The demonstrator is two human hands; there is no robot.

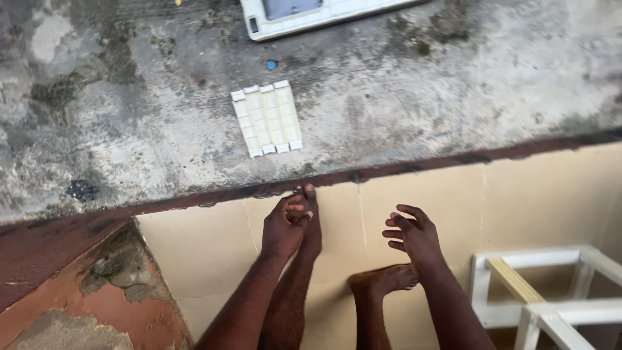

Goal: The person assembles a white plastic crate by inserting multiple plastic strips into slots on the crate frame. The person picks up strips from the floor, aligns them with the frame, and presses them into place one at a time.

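Both hands, left hand [283,228] and right hand [414,236], empty, fingers loose; white slatted plastic piece [267,118] far on concrete ledge [129,129] looks light, rigid; grasp by long edges.

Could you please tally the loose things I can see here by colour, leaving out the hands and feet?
White: 3 - slatted plastic piece, flat device at the top edge, wooden frame
Blue: 1 - small cap
Total: 4
Both the left hand and right hand hold nothing.

At the far edge of the grey concrete surface [453,84] lies a white rectangular device with a grey-blue screen [291,8], partly cut off.
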